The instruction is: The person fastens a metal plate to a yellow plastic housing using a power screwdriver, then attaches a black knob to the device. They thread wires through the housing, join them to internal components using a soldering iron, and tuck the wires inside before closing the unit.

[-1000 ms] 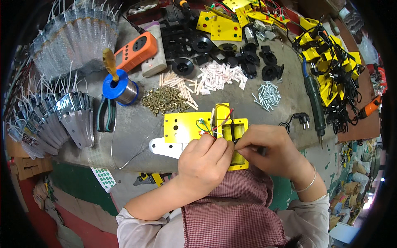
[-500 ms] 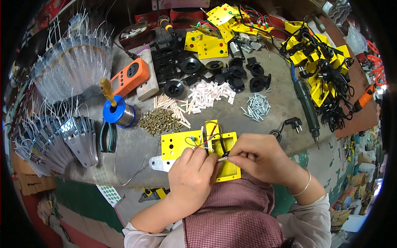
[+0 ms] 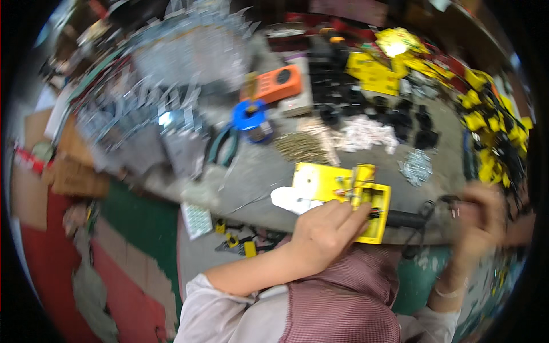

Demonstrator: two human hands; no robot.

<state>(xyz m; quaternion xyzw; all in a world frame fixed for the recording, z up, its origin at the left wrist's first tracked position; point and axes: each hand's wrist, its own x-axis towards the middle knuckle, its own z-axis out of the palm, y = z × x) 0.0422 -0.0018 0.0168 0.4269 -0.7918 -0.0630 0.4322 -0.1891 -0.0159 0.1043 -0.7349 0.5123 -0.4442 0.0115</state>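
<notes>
On the bench edge in front of me lies a yellow open-topped housing (image 3: 378, 231) joined to a flat yellow panel (image 3: 314, 178). A pale metal plate (image 3: 287, 200) sticks out from under its left side. My left hand (image 3: 325, 235) is closed over the panel's near edge, fingers gripping the housing beside small coloured wires. A dark cable (image 3: 409, 219) runs right from the housing. Away to the right, my right hand (image 3: 483, 220) is smeared by motion, close to the dark plug (image 3: 449, 200); whether it holds it is unclear.
Beyond the housing lie brass-coloured nuts (image 3: 302, 148), white sleeves (image 3: 369, 135) and silver screws (image 3: 416, 167). A blue solder spool (image 3: 251, 120), green-handled pliers (image 3: 220, 146) and an orange meter (image 3: 274, 84) stand left. Yellow parts with black cords (image 3: 494, 131) are piled right.
My view has swung left, so the bench appears shifted right. My right hand has left the wire at the housing and moved right, toward the plug. My left hand stays on the housing.
</notes>
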